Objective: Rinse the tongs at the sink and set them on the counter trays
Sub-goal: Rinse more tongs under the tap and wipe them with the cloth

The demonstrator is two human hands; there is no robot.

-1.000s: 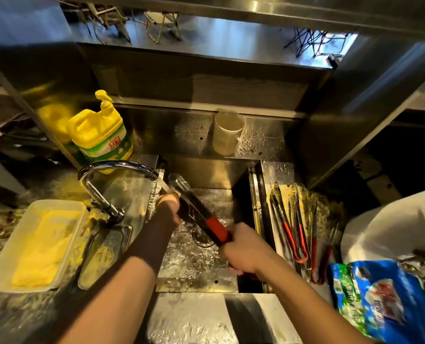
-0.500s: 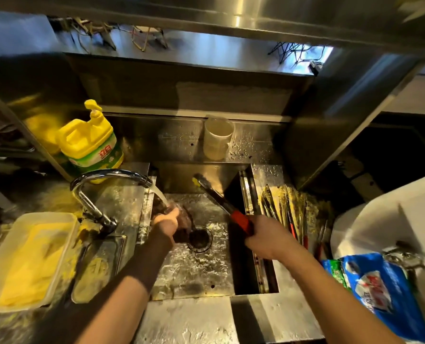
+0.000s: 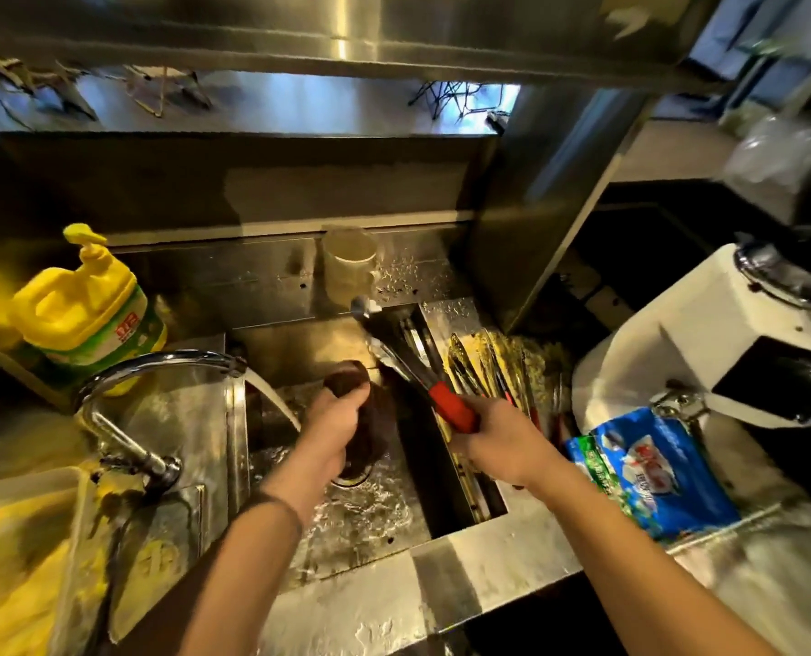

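My right hand (image 3: 502, 447) has its fingers curled tight round the red handle of the tongs (image 3: 408, 366), whose metal arms angle up and away over the right edge of the sink (image 3: 370, 518), tips near the back wall. My left hand (image 3: 332, 433) grips a dark scrubbing pad (image 3: 351, 381) over the sink's drain, fingers wrapped on it, just beside the stream pouring from the tap (image 3: 157, 366). Right of the sink, more tongs (image 3: 498, 371) lie on the counter tray (image 3: 455, 310).

As I judge it, the tongs are wet, so the grip could slip and drop them back into the sink; swinging them right could also knock the pile already lying there, or drip on the blue bag (image 3: 654, 471) further right of the sink.

Left of the sink stands a yellow soap jug (image 3: 86, 310); its label has red characters, and the bag has printing, but I cannot read either.
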